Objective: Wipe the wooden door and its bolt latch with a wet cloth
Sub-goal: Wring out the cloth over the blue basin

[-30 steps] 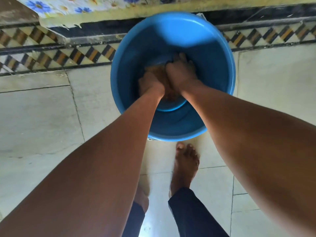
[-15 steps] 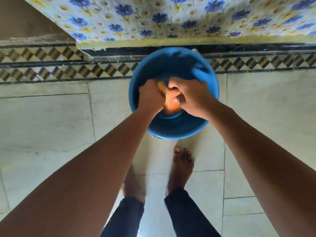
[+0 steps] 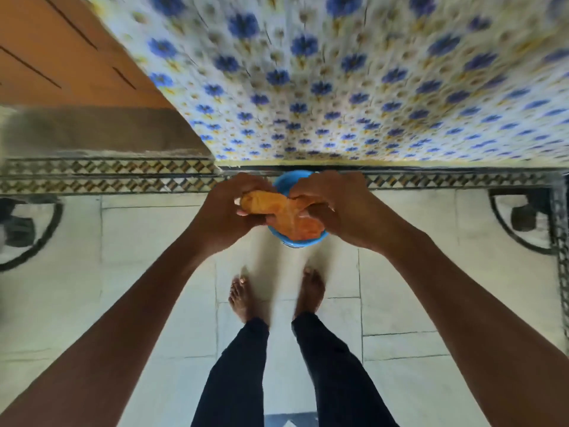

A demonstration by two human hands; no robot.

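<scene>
An orange wet cloth (image 3: 277, 209) is twisted into a roll between my two hands, held over a blue bucket (image 3: 284, 181) on the floor. My left hand (image 3: 226, 212) grips the roll's left end. My right hand (image 3: 338, 208) grips its right end, and a loose part of the cloth hangs below. The bucket is mostly hidden behind the hands and cloth. A wooden door (image 3: 58, 57) with grooved panels shows at the top left. No bolt latch is in view.
A surface with a blue-flower pattern (image 3: 354, 81) fills the top and right. A dark patterned tile border (image 3: 107, 177) runs across the pale floor tiles (image 3: 147, 241). My bare feet (image 3: 277, 294) stand just behind the bucket.
Both hands lifted the cloth out of the bucket's water and rose with it. The view pulled up and back, so the bucket looks smaller and the door has come into view.
</scene>
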